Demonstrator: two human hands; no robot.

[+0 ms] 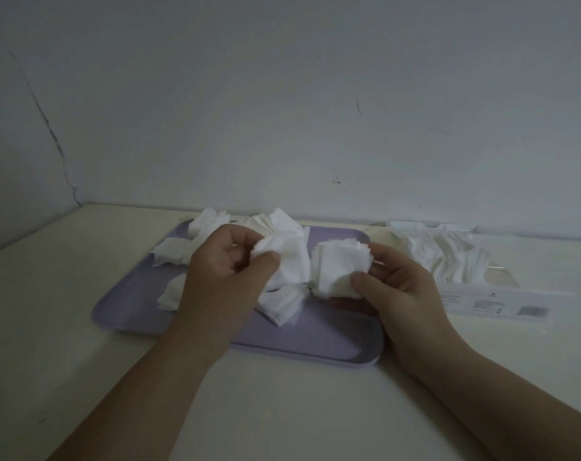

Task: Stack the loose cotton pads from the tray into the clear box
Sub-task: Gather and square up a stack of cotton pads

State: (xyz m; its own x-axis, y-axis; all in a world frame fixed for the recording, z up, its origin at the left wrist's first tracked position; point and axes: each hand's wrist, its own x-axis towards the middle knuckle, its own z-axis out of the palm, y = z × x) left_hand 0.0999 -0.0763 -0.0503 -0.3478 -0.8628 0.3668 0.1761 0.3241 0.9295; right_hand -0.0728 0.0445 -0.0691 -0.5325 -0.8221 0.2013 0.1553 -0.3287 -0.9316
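Over the tray (pixel 315 341), the left hand (pixel 222 261) pinches loose pads (pixel 284 256) with thumb and curled fingers; the right hand (pixel 399 294) grips a stack (pixel 339 267), thumb on top. The box (pixel 495 302) beside it seems partly filled.

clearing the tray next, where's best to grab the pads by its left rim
Pinch the pads at their outer corner by the left rim of the tray, coming from the left. They lie flat and fanned, and that corner seems to ride up on the rim, so a finger could likely slip under. The left hand is nearest but full.
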